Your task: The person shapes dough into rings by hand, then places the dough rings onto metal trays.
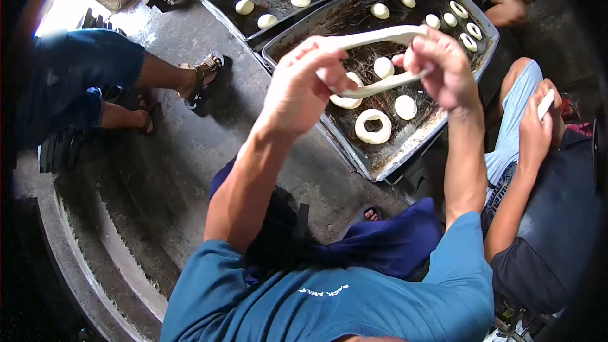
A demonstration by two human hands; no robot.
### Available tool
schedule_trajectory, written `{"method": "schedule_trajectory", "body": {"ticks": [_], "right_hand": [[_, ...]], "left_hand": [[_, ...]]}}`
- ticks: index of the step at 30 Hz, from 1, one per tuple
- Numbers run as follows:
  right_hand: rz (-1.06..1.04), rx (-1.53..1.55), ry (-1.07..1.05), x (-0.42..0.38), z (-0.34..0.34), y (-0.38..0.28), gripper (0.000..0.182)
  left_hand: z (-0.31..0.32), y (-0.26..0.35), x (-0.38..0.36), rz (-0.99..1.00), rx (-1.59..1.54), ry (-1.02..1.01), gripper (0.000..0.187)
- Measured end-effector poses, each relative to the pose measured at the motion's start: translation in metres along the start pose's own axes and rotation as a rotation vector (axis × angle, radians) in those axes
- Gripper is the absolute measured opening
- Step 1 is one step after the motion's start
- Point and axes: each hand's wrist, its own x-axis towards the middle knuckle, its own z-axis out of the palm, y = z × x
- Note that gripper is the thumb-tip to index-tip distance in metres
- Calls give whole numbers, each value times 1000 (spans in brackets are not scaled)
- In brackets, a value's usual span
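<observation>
A stretched ring of pale dough (373, 37) hangs between my two hands, above the near metal tray (405, 163). My left hand (305, 82) is curled round the ring's left end. At the right end, my right hand (440, 66) has its fingers hooked round the dough. Below the ring, a dough ring (373, 126) and a round dough ball (405, 107) lie in the tray. Another ball (384, 67) shows through the opening of the held ring. A further dough ring (347, 98) is partly hidden by my left hand and the held dough.
A second tray (218, 9) with several dough balls lies behind. Small dough rings (468, 42) sit at the near tray's right end. A co-worker (538, 215) at the right holds dough. Another person's legs (171, 76) are at the left, and someone's knee (506, 7) is at the top right.
</observation>
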Motion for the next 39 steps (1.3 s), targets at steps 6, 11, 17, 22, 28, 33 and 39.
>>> {"method": "schedule_trajectory", "body": {"ticks": [6, 11, 17, 22, 28, 33, 39], "right_hand": [[157, -1046, -27, 97, -12, 23, 26], [316, -843, 185, 154, -26, 71, 29], [496, -837, 296, 189, -54, 129, 40], [520, -1441, 335, 187, -56, 117, 43], [327, -1535, 43, 97, -94, 108, 34], [274, -1195, 204, 38, -76, 131, 24], [227, -127, 200, 28, -2, 101, 32]], "left_hand": [[-36, -19, 3, 239, 1142, 420, 44], [-39, 29, 1, 170, 920, 336, 33], [-60, 62, 0, 124, 489, 359, 28], [-70, 64, 1, 137, 561, 358, 28], [-65, 48, 13, 138, 636, 349, 29], [-44, 23, 21, 28, 748, 237, 30], [-25, -15, 20, -42, 1142, 263, 44]]}}
